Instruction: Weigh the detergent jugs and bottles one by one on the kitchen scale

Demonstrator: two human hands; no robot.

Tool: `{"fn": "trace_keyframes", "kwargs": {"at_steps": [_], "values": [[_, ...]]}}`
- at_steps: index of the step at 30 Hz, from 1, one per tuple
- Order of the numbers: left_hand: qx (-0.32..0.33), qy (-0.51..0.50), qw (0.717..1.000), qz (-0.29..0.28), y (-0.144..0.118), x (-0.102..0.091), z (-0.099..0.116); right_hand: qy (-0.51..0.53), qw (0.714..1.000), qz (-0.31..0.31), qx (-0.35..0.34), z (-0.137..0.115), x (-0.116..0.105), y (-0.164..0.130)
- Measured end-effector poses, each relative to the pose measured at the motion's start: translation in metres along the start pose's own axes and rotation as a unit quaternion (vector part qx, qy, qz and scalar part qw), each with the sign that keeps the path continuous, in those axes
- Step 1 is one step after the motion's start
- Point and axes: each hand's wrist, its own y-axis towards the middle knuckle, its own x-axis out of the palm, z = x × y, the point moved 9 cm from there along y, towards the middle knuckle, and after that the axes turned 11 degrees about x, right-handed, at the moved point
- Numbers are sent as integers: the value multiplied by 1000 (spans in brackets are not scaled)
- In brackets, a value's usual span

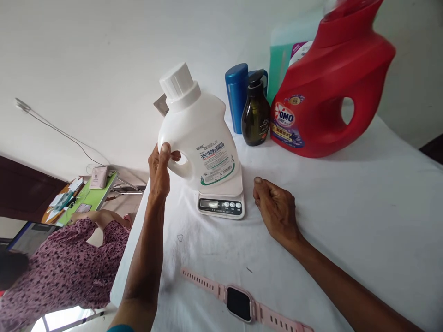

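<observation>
My left hand (161, 170) is closed round the handle of a white laundry liquid jug (207, 124) with a ribbed white cap. The jug is on a small white kitchen scale (221, 205), tilted slightly to the left; the scale's display and buttons show in front of it. To the right of the scale, my right hand (275, 207) rests on the white cloth with its fingers curled in, and whether anything is inside them is hidden. A pink smartwatch (239, 303) lies flat on the cloth nearer to me, its strap spread out.
Behind the scale stand a blue bottle (237, 97), a dark pump bottle (256, 113), a large red OMO jug (328, 87) and a container of green liquid (278, 60). At left, another person in a patterned pink garment (69, 272) sits beside a green table (93, 196).
</observation>
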Motion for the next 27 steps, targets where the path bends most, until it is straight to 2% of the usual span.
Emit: {"fn": "trace_keyframes", "kwargs": {"at_steps": [3, 5, 9, 12, 14, 17, 21, 27], "values": [[11, -23, 1000, 14, -1, -12, -3, -7, 1000, 3, -12, -1, -1, 0], [-2, -47, 998, 52, -4, -24, -17, -11, 1000, 5, -14, -1, -1, 0], [-86, -50, 987, 125, -32, -50, -73, -24, 1000, 5, -11, 1, -1, 0], [-154, -32, 978, 134, -64, -60, -115, -37, 999, 1, -10, 3, 0, 0], [-178, -20, 973, 144, -82, -65, -132, -41, 999, 0, -14, 3, 1, 0], [-179, 0, 974, 142, -95, -68, -140, -39, 999, -6, -13, 4, 2, 0], [-157, 30, 982, 97, -92, -62, -139, -53, 998, -11, -20, 3, 4, 0], [-157, 49, 983, 84, -92, -60, -139, -75, 997, -6, -30, 0, 3, -1]]}}
